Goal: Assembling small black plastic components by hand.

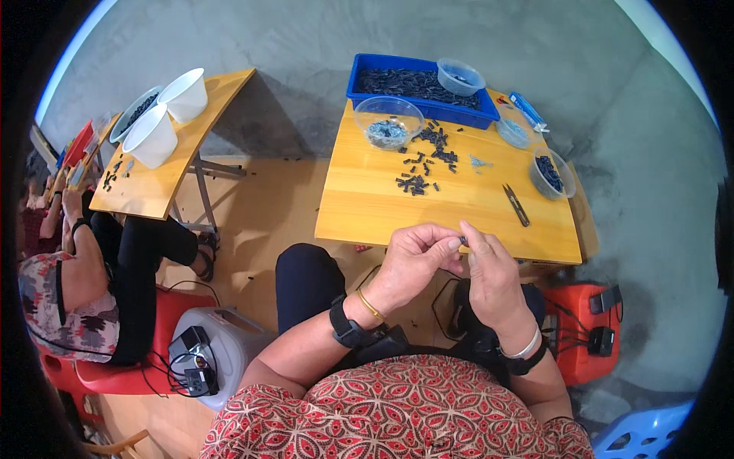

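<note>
My left hand and my right hand meet just off the near edge of the yellow wooden table. Pinched between their fingertips is a small dark piece, mostly covered by the fingers. Beyond them on the tabletop lies a loose scatter of short black plastic pieces. A pair of dark thread snips rests to the right of these, and a little heap of pale blue bits is farther back.
A blue tray full of black pieces stands at the back, carrying a clear bowl. Other clear bowls hold small parts. At left, a person sits by another table with white tubs. A red stool is at right.
</note>
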A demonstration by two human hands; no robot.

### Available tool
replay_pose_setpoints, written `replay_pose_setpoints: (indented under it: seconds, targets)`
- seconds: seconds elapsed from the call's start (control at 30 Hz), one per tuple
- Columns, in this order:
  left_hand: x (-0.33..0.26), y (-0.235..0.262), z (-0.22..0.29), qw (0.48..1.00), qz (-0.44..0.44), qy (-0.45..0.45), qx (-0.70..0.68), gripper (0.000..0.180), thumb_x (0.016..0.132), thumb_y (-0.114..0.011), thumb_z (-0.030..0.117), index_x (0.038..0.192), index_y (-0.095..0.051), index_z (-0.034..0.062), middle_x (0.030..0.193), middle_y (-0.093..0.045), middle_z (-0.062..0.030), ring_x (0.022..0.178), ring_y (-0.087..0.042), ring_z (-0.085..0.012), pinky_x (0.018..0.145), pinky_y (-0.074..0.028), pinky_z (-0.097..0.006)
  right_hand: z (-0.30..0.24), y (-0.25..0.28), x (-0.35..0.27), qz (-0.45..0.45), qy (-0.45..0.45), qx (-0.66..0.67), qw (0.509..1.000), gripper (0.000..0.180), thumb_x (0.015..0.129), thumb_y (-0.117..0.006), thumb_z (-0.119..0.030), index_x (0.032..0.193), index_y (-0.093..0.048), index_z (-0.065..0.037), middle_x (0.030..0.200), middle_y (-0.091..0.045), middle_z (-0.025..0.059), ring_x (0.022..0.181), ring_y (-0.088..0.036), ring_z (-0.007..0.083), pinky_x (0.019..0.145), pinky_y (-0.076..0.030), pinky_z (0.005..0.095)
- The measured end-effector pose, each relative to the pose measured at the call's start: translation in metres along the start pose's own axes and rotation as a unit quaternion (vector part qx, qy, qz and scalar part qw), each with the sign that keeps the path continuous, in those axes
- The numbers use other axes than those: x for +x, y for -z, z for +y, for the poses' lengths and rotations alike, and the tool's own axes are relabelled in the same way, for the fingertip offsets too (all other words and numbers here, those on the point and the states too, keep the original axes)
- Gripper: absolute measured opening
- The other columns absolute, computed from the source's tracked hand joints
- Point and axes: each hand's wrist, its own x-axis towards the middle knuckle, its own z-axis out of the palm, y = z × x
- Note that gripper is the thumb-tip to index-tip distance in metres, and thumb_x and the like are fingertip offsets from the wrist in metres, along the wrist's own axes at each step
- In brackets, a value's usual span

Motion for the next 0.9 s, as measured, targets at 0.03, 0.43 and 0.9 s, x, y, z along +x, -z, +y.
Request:
replay_pose_setpoints:
  seconds: [0.03,0.43,0.9]
  targets:
    - [-0.001,0.001,0.0,1.0,0.007,0.01,0.017,0.013,0.084,-0.052,0.008,0.09,-0.058,-0.0023,0.075,-0.059,-0.0057,0.067,-0.06,-0.0132,0.064,-0.051,-0.026,0.001,0.001,0.0,-0.009,0.024,-0.073,0.997,0.041,0.073,-0.047,0.004,0.114,-0.047,0.001,0.086,-0.052,0.0164,0.075,-0.053,0.0286,0.064,-0.044,0.0345]
    - [0.005,0.034,-0.011,0.998,0.048,0.043,0.019,0.011,0.083,-0.054,0.007,0.085,-0.058,-0.0024,0.073,-0.06,-0.0056,0.065,-0.059,-0.0116,0.061,-0.052,-0.026,0.019,-0.035,0.009,-0.066,0.033,-0.122,0.99,0.042,0.07,-0.047,0.003,0.112,-0.046,0.003,0.083,-0.052,0.0179,0.073,-0.052,0.0322,0.064,-0.044,0.0381]
    - [0.012,0.066,0.0,0.991,0.119,0.057,-0.016,0.009,0.083,-0.054,0.007,0.087,-0.058,0.0001,0.073,-0.056,-0.002,0.064,-0.052,-0.0078,0.062,-0.053,-0.028,0.136,-0.079,0.094,-0.14,-0.076,-0.127,0.979,0.011,0.076,-0.053,-0.008,0.085,-0.049,-0.002,0.078,-0.056,0.0207,0.075,-0.054,0.0382,0.066,-0.043,0.043]
